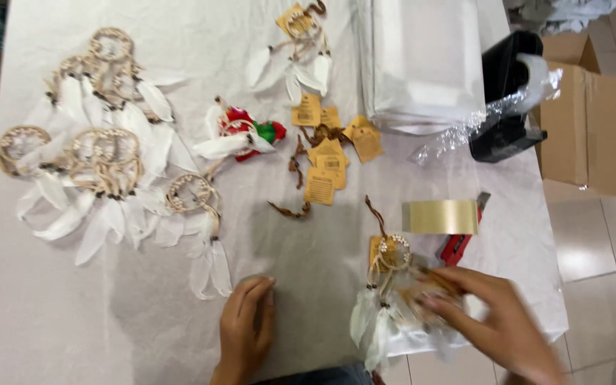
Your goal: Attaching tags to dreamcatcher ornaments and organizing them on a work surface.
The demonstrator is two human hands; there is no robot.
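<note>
My left hand (246, 322) rests flat on the white tablecloth (308, 271) near the front edge, holding nothing. My right hand (497, 321) is blurred and grips a small white-feathered dreamcatcher in a clear plastic bag (408, 314) at the front right. Another small dreamcatcher with a brown tag (388, 255) lies partly over that bag, its feathers hanging toward the table edge.
Several white-feathered dreamcatchers (101, 153) are piled at the left. One red and green dreamcatcher (247, 132) lies mid-table beside loose brown tags (329, 153). A tape roll on a red dispenser (442, 217), a stack of plastic bags (422, 60), a black device (511, 100) and a cardboard box (586, 121) sit right.
</note>
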